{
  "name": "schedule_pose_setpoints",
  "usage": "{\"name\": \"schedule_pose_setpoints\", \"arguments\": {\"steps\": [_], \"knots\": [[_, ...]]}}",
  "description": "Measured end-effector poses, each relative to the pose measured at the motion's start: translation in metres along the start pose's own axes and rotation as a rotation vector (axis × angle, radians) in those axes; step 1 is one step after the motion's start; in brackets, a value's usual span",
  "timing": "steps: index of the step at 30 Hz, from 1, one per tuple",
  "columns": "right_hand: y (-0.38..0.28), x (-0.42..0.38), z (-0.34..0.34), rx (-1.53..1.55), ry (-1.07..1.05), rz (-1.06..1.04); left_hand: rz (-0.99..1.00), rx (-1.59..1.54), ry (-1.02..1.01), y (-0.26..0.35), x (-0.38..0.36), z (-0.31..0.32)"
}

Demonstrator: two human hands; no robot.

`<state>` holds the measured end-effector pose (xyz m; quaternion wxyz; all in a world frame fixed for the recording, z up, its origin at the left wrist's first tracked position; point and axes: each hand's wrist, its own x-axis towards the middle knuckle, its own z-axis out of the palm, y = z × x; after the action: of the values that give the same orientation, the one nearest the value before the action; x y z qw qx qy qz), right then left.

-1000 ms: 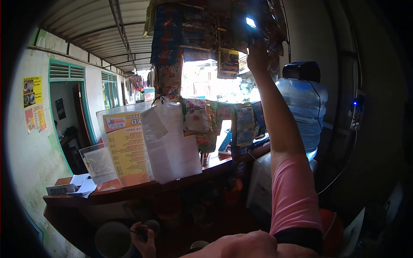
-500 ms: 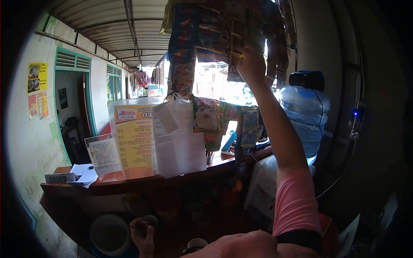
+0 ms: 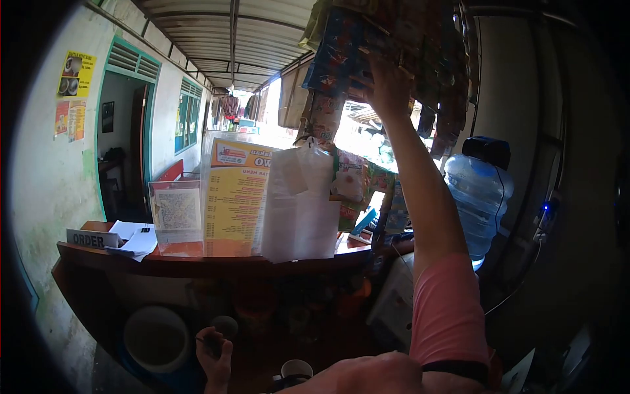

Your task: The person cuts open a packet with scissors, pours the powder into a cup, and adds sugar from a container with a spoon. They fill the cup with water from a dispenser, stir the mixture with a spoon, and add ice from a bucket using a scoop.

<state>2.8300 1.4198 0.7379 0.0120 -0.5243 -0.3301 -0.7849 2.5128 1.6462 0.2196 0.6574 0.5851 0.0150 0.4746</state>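
Left hand point(image 3: 215, 362): fingers curled about a small dark object point(image 3: 210, 344). Right hand point(image 3: 390, 88): raised to the sachets point(image 3: 333, 56) hanging above the counter point(image 3: 170, 264); shadow hides whether its fingers grip. Hard tugging could tear neighbouring sachets loose.

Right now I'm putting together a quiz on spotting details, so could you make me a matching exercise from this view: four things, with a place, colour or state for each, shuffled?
Things:
1. Right hand
2. Left hand
3. Water bottle
4. ORDER sign

Places, colours, states:
A. Bluish and see-through, below a black device
B. Low in the picture, below the counter edge
C. Raised by the hanging sachets
D. On the counter, toward its left end

Right pairs: 1-C, 2-B, 3-A, 4-D
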Motion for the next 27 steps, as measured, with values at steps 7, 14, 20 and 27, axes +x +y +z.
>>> {"name": "schedule_pose_setpoints", "arguments": {"steps": [7, 14, 20, 27], "knots": [[0.008, 0.012, -0.01, -0.131, -0.125, 0.357, -0.001, 0.019, 0.023, -0.008, -0.002, -0.017], [0.021, 0.015, -0.036, -0.166, -0.001, 0.29, -0.043, 0.007, 0.029, -0.009, -0.001, -0.021], [0.03, 0.018, -0.051, -0.124, 0.009, 0.39, -0.076, -0.036, 0.033, -0.015, 0.0, -0.023], [0.035, 0.021, -0.053, -0.202, -0.042, 0.447, -0.063, -0.007, 0.035, -0.014, 0.002, -0.029]]}}
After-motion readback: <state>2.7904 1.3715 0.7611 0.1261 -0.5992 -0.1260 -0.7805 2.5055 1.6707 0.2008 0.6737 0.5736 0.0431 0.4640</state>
